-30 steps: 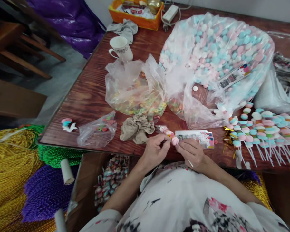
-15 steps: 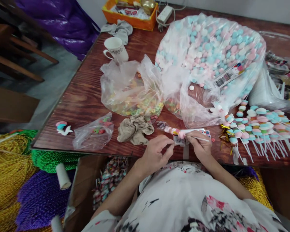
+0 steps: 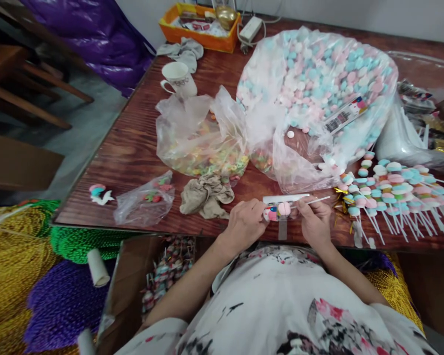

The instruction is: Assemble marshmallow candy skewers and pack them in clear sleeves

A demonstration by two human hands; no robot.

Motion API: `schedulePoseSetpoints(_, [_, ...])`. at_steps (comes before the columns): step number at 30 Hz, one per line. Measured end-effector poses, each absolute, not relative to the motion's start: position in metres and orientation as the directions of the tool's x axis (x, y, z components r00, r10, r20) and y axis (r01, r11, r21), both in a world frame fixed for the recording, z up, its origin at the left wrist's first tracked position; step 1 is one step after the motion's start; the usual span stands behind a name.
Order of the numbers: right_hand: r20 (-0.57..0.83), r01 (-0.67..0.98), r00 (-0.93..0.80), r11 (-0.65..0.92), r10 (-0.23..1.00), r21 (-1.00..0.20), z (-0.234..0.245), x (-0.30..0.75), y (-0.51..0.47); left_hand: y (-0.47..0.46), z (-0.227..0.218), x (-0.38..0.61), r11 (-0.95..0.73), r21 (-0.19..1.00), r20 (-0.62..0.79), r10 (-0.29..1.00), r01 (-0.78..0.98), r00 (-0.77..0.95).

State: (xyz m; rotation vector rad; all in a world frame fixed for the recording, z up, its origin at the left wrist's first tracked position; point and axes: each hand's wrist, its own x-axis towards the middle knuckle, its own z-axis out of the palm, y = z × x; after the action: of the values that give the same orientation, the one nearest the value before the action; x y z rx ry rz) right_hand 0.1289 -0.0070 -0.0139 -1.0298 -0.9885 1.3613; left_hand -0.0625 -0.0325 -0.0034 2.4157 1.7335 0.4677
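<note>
A marshmallow skewer (image 3: 284, 209) with a pink piece lies between my hands at the table's front edge. My right hand (image 3: 317, 222) pinches its white stick (image 3: 320, 200), which sticks out to the right. My left hand (image 3: 246, 220) is closed round the other end, where a small clear bag with a colourful print (image 3: 271, 213) shows at the fingertips. Most of the skewer's left part is hidden by that hand. Just behind lies a white strip (image 3: 285, 198). To the right, several finished-looking marshmallow skewers (image 3: 395, 185) are laid in a row, sticks toward me.
A big bag of pastel marshmallows (image 3: 318, 79) fills the back right. Beside it sits an open bag of small gummies (image 3: 207, 143). A crumpled cloth (image 3: 207, 196), a small bag (image 3: 146, 199) and a cup (image 3: 179, 79) are on the left. Below stands a carton (image 3: 122, 281).
My left hand has moved right and closed on the bagged end of the skewer. My right hand has shifted slightly right with the stick. The printed bag now shows around the skewer.
</note>
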Motion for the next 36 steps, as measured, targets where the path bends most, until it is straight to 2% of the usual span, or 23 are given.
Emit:
schedulePoseSetpoints(5, [0.046,-0.147,0.028,0.049,0.999,-0.988,-0.02,0.124,-0.014,-0.037,-0.002,-0.049,-0.258,0.332,0.132,0.965,0.907,0.227])
schedulePoseSetpoints(8, [0.117,-0.07,-0.014,0.116,0.993,-0.991,-0.017,0.121,-0.017,-0.038,-0.002,-0.044,-0.176,0.515,0.055,0.984,0.839,0.172])
schedulePoseSetpoints(10, [0.178,-0.029,-0.073,0.176,0.981,-0.984,-0.015,0.121,-0.018,-0.038,-0.002,-0.042,-0.08,0.73,-0.051,0.984,0.679,0.17])
schedulePoseSetpoints(12, [0.234,-0.006,-0.132,0.236,0.963,-0.972,-0.013,0.125,-0.017,-0.038,-0.002,-0.043,0.082,0.906,-0.176,0.965,0.416,0.194])
schedulePoseSetpoints(13, [0.261,-0.004,-0.163,0.264,0.952,-0.965,-0.012,0.127,-0.017,-0.037,-0.002,-0.045,0.17,0.944,-0.235,0.948,0.282,0.215])
schedulePoseSetpoints(15, [0.308,-0.024,-0.239,0.311,0.921,-0.95,-0.01,0.133,-0.015,-0.036,-0.002,-0.048,0.315,0.945,-0.329,0.908,0.092,0.26])
schedulePoseSetpoints(17, [0.327,-0.055,-0.341,0.329,0.882,-0.943,-0.008,0.139,-0.012,-0.035,-0.002,-0.052,0.382,0.924,-0.372,0.873,0.032,0.316])
schedulePoseSetpoints(20, [0.289,-0.056,-0.469,0.298,0.835,-0.953,-0.004,0.145,-0.007,-0.035,0.001,-0.055,0.376,0.923,-0.377,0.843,0.082,0.383])
schedulePoseSetpoints(24, [0.229,-0.003,-0.52,0.267,0.823,-0.964,-0.001,0.146,-0.002,-0.037,0.006,-0.053,0.23,0.942,-0.312,0.871,0.245,0.38])
schedulePoseSetpoints(27, [0.165,0.052,-0.416,0.204,0.894,-0.978,-0.002,0.142,-0.002,-0.037,0.008,-0.052,0.068,0.896,-0.229,0.918,0.439,0.325])
schedulePoseSetpoints(30, [0.076,0.075,-0.301,0.103,0.951,-0.992,-0.006,0.138,-0.003,-0.038,0.008,-0.051,-0.054,0.776,-0.122,0.965,0.629,0.233])
schedulePoseSetpoints(33, [0.01,0.056,-0.254,0.025,0.967,-0.998,-0.009,0.137,-0.004,-0.04,0.009,-0.05,-0.113,0.702,-0.027,0.982,0.703,0.184])
schedulePoseSetpoints(36, [0.029,0.083,-0.228,0.049,0.973,-0.995,-0.009,0.136,-0.004,-0.04,0.012,-0.048,-0.126,0.666,-0.005,0.985,0.735,0.174])
